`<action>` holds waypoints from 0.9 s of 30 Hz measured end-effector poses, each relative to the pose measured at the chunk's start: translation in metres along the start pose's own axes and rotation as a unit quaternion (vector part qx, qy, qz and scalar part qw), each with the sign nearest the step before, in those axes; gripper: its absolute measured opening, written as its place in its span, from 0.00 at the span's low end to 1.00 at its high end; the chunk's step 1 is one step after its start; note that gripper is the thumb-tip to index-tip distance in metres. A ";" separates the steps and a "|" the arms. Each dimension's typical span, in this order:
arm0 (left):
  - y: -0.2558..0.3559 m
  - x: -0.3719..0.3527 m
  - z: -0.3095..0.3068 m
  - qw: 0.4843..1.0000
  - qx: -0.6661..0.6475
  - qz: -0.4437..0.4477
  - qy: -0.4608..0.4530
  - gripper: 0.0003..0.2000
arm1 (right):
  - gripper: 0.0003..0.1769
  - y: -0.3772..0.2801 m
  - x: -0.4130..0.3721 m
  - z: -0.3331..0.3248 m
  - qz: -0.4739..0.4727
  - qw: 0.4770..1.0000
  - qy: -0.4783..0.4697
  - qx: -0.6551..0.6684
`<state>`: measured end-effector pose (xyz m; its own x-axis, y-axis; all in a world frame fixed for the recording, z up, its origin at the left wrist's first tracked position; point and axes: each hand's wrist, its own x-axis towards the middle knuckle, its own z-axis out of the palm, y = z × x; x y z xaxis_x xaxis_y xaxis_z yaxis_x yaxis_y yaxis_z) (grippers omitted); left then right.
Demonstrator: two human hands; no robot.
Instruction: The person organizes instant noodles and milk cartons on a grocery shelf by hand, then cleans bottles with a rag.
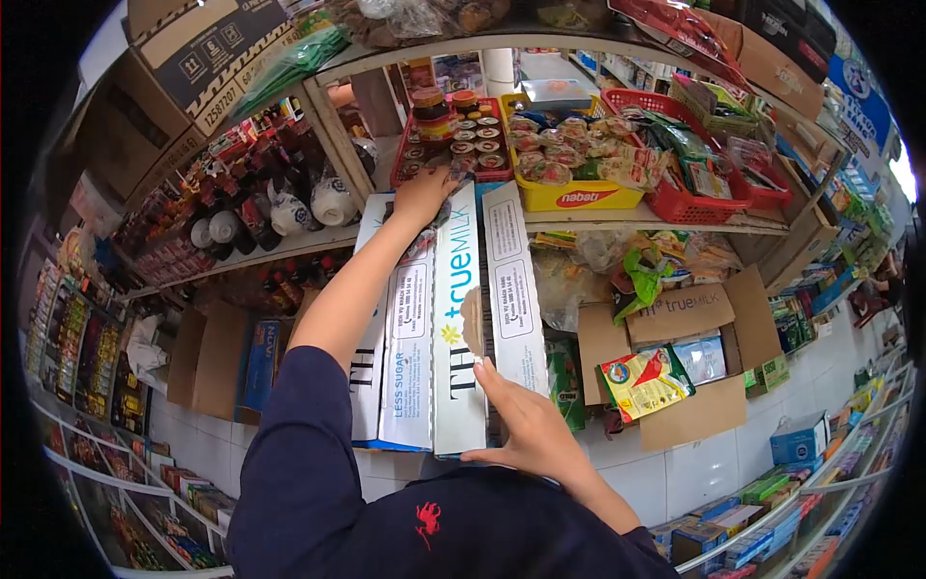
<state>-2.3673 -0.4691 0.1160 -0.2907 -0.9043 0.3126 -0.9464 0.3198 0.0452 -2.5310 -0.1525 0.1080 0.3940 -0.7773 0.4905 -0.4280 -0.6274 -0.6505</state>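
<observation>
In front of me is a long white TH true MILK carton [458, 261] with its top flaps raised, one flap torn to brown cardboard. My left hand [426, 198] reaches over its far end, beside a red basket [397, 174] of jars and small cans. Its fingers are curled around something dark or clear that I cannot make out. Dark, shiny packed items [422, 246] show between the flaps under my left wrist. At the near end, my right hand [526, 425] lies against the carton's right edge, thumb and fingers spread apart.
A yellow nabati basket [579, 198] of small packs and a red basket [680, 203] of packets stand on the shelf. An open brown carton [714, 410] with a yellow packet [646, 383] is on the right. Another open carton [207, 362] sits on the left, below bottles.
</observation>
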 end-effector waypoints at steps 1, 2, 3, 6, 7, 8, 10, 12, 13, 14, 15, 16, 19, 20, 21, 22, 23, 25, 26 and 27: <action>-0.002 -0.002 0.000 1.000 -0.008 -0.010 -0.020 0.23 | 0.54 0.001 0.000 0.001 -0.003 1.000 -0.005 0.001; -0.003 -0.007 -0.001 1.000 -0.008 -0.019 -0.019 0.23 | 0.54 0.002 0.000 0.001 -0.006 1.000 -0.003 0.002; 0.000 -0.016 -0.005 1.000 -0.020 -0.015 -0.012 0.23 | 0.55 0.003 0.000 0.002 -0.010 1.000 -0.002 0.003; 0.007 -0.045 -0.016 0.999 -0.035 -0.023 0.014 0.21 | 0.55 0.003 0.001 0.002 -0.011 1.000 -0.003 0.014; 0.007 -0.055 -0.020 0.998 -0.055 0.010 0.002 0.21 | 0.55 0.003 0.001 0.001 -0.016 1.000 -0.012 0.017; 0.008 -0.067 -0.024 0.996 -0.075 0.042 -0.011 0.20 | 0.56 0.002 0.001 0.001 -0.004 1.000 -0.023 0.003; 0.017 -0.101 -0.034 0.994 -0.092 0.061 -0.016 0.18 | 0.58 0.001 0.000 0.001 0.001 0.999 -0.041 -0.006; 0.032 -0.142 -0.055 0.992 -0.093 0.071 -0.050 0.19 | 0.58 0.001 0.001 0.001 0.018 0.999 -0.046 -0.018; 0.042 -0.163 -0.066 0.991 -0.098 0.059 -0.068 0.19 | 0.58 0.001 0.000 0.002 0.011 0.999 -0.049 -0.015; 0.048 -0.186 -0.074 0.991 -0.094 0.068 -0.064 0.19 | 0.57 0.002 -0.001 0.003 0.008 0.999 -0.040 -0.008; 0.054 -0.208 -0.079 0.992 -0.088 0.067 -0.064 0.19 | 0.56 0.003 0.000 0.004 0.006 0.999 -0.031 -0.001; 0.060 -0.231 -0.087 0.991 -0.091 0.072 -0.060 0.19 | 0.56 0.004 -0.001 0.004 0.002 1.000 -0.031 0.002; 0.079 -0.289 -0.110 0.993 -0.076 0.073 -0.057 0.17 | 0.56 0.004 -0.002 0.003 0.003 0.999 -0.038 0.003; 0.083 -0.303 -0.119 0.993 -0.060 0.077 -0.073 0.17 | 0.56 0.004 -0.001 0.002 0.000 0.999 -0.038 0.008; 0.085 -0.314 -0.124 0.992 -0.059 0.078 -0.084 0.17 | 0.56 0.004 0.000 0.002 -0.003 0.999 -0.040 0.001; 0.086 -0.323 -0.127 0.990 -0.061 0.077 -0.098 0.16 | 0.56 0.004 -0.002 0.002 -0.004 0.999 -0.046 -0.004; 0.087 -0.326 -0.128 0.990 -0.063 0.068 -0.103 0.16 | 0.55 0.002 -0.001 0.001 -0.006 0.999 -0.041 0.001; 0.087 -0.322 -0.130 0.993 -0.073 0.067 -0.061 0.16 | 0.55 0.003 -0.002 0.002 -0.011 0.999 -0.044 0.009; 0.087 -0.318 -0.129 0.994 -0.075 0.058 -0.060 0.16 | 0.55 0.004 -0.002 0.003 -0.015 0.999 -0.034 0.011; 0.086 -0.312 -0.126 0.995 -0.061 0.053 -0.055 0.15 | 0.54 0.004 -0.002 0.004 -0.013 0.999 -0.034 0.015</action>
<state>-2.3402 -0.1240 0.1423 -0.4086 -0.8865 0.2172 -0.8871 0.4417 0.1339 -2.5305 -0.1536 0.1021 0.4594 -0.7553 0.4674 -0.3932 -0.6448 -0.6554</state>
